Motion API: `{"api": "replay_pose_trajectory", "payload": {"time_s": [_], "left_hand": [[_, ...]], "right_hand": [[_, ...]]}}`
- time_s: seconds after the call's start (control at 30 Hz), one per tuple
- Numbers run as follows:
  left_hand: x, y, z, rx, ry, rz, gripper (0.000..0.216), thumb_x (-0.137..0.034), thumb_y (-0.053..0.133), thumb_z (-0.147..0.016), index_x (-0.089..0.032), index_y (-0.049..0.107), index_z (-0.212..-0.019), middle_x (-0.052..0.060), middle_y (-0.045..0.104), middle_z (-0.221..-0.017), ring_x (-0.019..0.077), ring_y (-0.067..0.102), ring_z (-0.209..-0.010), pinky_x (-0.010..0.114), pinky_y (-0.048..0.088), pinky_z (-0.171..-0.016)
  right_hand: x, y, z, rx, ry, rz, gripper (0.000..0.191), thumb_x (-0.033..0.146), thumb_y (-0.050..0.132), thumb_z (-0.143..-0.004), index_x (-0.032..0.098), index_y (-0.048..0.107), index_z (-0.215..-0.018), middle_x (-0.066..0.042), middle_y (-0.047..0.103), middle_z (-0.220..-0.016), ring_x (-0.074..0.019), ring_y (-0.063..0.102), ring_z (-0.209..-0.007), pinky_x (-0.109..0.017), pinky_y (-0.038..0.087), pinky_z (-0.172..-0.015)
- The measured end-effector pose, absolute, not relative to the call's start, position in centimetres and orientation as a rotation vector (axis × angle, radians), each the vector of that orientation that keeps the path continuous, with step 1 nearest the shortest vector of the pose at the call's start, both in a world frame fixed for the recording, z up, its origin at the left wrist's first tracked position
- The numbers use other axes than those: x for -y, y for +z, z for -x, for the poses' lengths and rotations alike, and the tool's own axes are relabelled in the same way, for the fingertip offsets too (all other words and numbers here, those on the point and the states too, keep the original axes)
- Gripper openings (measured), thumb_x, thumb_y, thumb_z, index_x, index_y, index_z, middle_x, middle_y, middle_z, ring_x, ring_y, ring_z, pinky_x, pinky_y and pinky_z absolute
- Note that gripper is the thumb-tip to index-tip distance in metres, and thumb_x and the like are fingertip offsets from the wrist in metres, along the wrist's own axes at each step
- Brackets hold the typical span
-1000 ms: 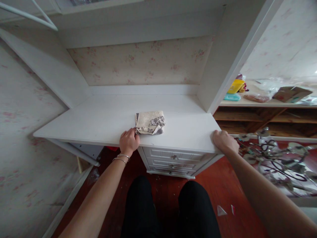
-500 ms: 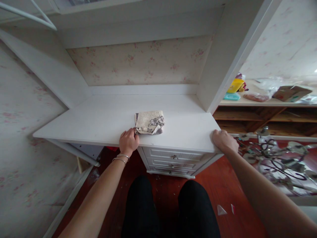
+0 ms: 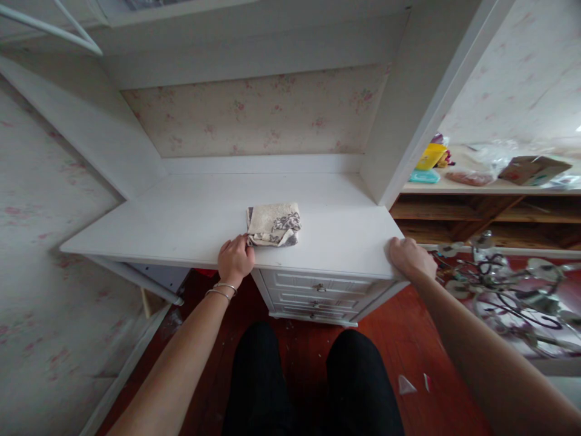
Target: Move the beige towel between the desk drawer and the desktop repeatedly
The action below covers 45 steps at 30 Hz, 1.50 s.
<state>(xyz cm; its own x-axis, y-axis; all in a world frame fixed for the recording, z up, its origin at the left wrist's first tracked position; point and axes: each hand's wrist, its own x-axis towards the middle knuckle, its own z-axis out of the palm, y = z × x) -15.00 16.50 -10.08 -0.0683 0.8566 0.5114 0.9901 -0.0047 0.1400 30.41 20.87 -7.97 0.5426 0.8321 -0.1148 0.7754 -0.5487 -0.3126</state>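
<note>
on the table (image 3: 195, 209), the cloth (image 3: 273, 221) lay already folded, near layers uneven; left hand (image 3: 236, 259) curled at its corner, grip unclear; right hand (image 3: 412, 257) clasped the table's edge.

folded patterned cloth (image 3: 271, 219) on white desk (image 3: 181, 212)

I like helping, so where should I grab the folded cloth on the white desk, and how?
I'd pinch the folded cloth by its front edge, coming from the front of the white desk. It lies flat, and its loose folds show along that edge, so they're probably easiest to catch.
</note>
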Motion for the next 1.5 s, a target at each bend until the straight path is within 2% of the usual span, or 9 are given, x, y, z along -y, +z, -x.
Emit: {"api": "replay_pose_trajectory", "payload": {"time_s": [0.47, 0.83, 1.4, 1.5], "left_hand": [[-16.44, -9.93, 14.89, 1.983, -0.666, 1.947, 0.036, -0.02, 0.045, -0.09, -0.015, 0.066, -0.119, 0.013, 0.072, -0.117, 0.0278, 0.065, -0.111, 0.04, 0.042, -0.103], [-16.49, -9.89, 14.88, 1.957, -0.65, 1.917, 0.033, -0.021, 0.047, -0.09, -0.013, 0.067, -0.115, 0.014, 0.074, -0.107, 0.0279, 0.067, -0.104, 0.039, 0.045, -0.097], [-16.51, -9.9, 14.88, 1.949, -0.651, 1.91, 0.032, -0.02, 0.047, -0.09, -0.015, 0.067, -0.114, 0.012, 0.074, -0.106, 0.0269, 0.067, -0.103, 0.038, 0.044, -0.096], [-16.56, -9.97, 14.99, 1.941, -0.654, 1.917, 0.032, -0.02, 0.046, -0.091, -0.015, 0.067, -0.114, 0.012, 0.073, -0.106, 0.0267, 0.067, -0.101, 0.038, 0.044, -0.096]], "right_hand": [[-20.55, -7.46, -30.11, 1.344, 0.395, 2.562, 0.065, 0.052, 0.027, -0.098, 0.007, 0.061, -0.131, -0.028, 0.063, -0.126, -0.0428, 0.059, -0.121, -0.055, 0.048, -0.097], [-20.57, -7.44, -30.02, 1.346, 0.403, 2.558, 0.064, 0.049, 0.029, -0.098, 0.005, 0.061, -0.13, -0.03, 0.062, -0.125, -0.0418, 0.059, -0.12, -0.055, 0.047, -0.096], [-20.69, -7.7, -30.32, 1.342, 0.413, 2.539, 0.064, 0.05, 0.028, -0.098, 0.006, 0.062, -0.129, -0.029, 0.064, -0.119, -0.0419, 0.06, -0.117, -0.055, 0.047, -0.094], [-20.52, -7.97, -30.25, 1.333, 0.36, 2.501, 0.062, 0.05, 0.028, -0.097, 0.008, 0.062, -0.129, -0.028, 0.059, -0.126, -0.0416, 0.06, -0.114, -0.055, 0.047, -0.092]]}}
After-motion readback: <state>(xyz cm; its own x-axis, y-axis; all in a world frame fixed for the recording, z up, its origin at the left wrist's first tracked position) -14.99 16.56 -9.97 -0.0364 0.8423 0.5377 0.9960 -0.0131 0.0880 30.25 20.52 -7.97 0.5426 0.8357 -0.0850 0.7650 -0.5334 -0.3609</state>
